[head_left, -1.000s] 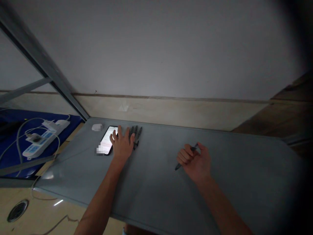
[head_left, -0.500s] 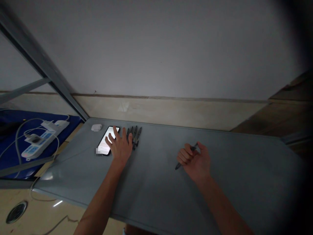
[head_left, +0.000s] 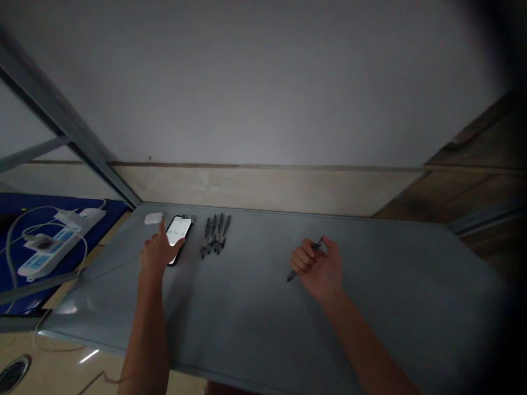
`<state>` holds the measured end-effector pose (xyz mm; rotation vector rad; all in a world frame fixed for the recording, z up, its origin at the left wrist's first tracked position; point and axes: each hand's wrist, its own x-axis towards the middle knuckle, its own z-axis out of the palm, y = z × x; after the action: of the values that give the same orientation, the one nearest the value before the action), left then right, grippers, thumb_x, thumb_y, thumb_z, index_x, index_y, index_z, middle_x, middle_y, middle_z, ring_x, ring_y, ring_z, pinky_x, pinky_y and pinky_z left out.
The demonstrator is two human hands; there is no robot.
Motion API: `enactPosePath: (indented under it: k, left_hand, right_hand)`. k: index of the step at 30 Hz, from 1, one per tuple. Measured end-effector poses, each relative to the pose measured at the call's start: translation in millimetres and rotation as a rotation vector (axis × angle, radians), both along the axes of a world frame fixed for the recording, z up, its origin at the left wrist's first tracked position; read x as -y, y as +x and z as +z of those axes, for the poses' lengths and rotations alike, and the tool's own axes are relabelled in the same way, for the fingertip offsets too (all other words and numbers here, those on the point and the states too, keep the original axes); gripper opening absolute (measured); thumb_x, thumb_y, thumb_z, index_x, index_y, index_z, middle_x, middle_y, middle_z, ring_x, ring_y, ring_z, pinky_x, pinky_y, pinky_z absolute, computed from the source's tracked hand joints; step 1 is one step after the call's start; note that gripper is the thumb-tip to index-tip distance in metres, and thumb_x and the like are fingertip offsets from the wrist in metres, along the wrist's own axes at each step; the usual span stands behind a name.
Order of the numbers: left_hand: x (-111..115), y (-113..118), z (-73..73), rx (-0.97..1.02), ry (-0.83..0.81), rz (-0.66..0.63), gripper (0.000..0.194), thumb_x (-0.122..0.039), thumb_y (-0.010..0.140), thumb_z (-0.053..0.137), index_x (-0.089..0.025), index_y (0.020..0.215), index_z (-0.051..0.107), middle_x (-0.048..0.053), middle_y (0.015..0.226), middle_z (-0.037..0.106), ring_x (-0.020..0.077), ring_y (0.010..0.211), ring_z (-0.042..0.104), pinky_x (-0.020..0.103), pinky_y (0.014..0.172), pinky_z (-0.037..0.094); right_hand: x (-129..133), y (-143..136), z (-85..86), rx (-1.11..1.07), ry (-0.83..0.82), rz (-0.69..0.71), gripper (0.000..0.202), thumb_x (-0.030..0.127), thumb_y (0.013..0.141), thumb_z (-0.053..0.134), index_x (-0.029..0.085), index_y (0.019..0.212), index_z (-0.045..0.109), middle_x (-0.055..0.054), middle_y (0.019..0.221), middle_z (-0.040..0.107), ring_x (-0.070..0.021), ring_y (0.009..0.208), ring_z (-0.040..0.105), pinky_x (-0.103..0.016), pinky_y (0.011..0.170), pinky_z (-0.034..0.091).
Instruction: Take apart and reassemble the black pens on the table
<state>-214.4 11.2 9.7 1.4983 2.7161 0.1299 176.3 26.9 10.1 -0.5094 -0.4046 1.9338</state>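
My right hand point(head_left: 319, 267) is closed round a dark pen point(head_left: 291, 276), above the right half of the grey table point(head_left: 255, 307). The pen's lower end sticks out below the fingers, and a short piece shows near the thumb. On the left, my left hand point(head_left: 157, 251) is over the lower left part of a phone point(head_left: 178, 229) with a lit screen. Its thumb stretches across the phone and its index finger points up, the fingers apart; whether it touches the phone I cannot tell. Several similar pens point(head_left: 214, 235) lie side by side just right of the phone.
A small white case point(head_left: 153, 218) lies behind my left hand. A white power strip point(head_left: 61, 241) with cables rests on a blue surface past the table's left edge. A metal frame post point(head_left: 88, 156) rises at the back left corner, and a wall point(head_left: 255, 99) stands behind the table.
My left hand has moved left, away from the pens and onto the phone's left side, uncovering the pens. My right hand keeps holding its pen. The view has shifted slightly.
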Motion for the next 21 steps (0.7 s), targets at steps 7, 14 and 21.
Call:
enactPosePath:
  k: [7, 14, 21]
  left_hand:
    - [-3, -3, -2.4, -0.013, -0.041, -0.134, 0.089, -0.049, 0.080, 0.055, -0.006, 0.147, 0.014, 0.024, 0.121, 0.059, 0.0354, 0.110, 0.058, 0.041, 0.091, 0.040]
    - [-8, -2, -0.1, 0.017, 0.075, -0.176, 0.092, -0.040, 0.072, 0.065, -0.009, 0.145, 0.018, 0.021, 0.121, 0.058, 0.0336, 0.110, 0.057, 0.042, 0.092, 0.040]
    - [-5, 12, 6.9, -0.095, 0.178, -0.256, 0.087, -0.032, 0.070, 0.067, -0.020, 0.145, 0.024, 0.017, 0.138, 0.042, 0.0387, 0.124, 0.039, 0.050, 0.095, 0.037]
  right_hand:
    - [1, 0, -0.9, -0.012, 0.024, 0.019, 0.046, 0.054, 0.086, 0.041, 0.021, 0.055, 0.035, 0.007, 0.050, 0.014, -0.0098, 0.044, 0.011, -0.027, 0.042, 0.016]
    - [1, 1, -0.4, -0.012, 0.031, 0.010, 0.046, 0.054, 0.086, 0.040, 0.021, 0.055, 0.033, 0.007, 0.050, 0.015, -0.0095, 0.044, 0.011, -0.026, 0.042, 0.017]
    - [0, 2, -1.9, -0.012, 0.044, 0.026, 0.046, 0.054, 0.086, 0.041, 0.021, 0.055, 0.034, 0.007, 0.049, 0.015, -0.0094, 0.044, 0.011, -0.025, 0.041, 0.018]
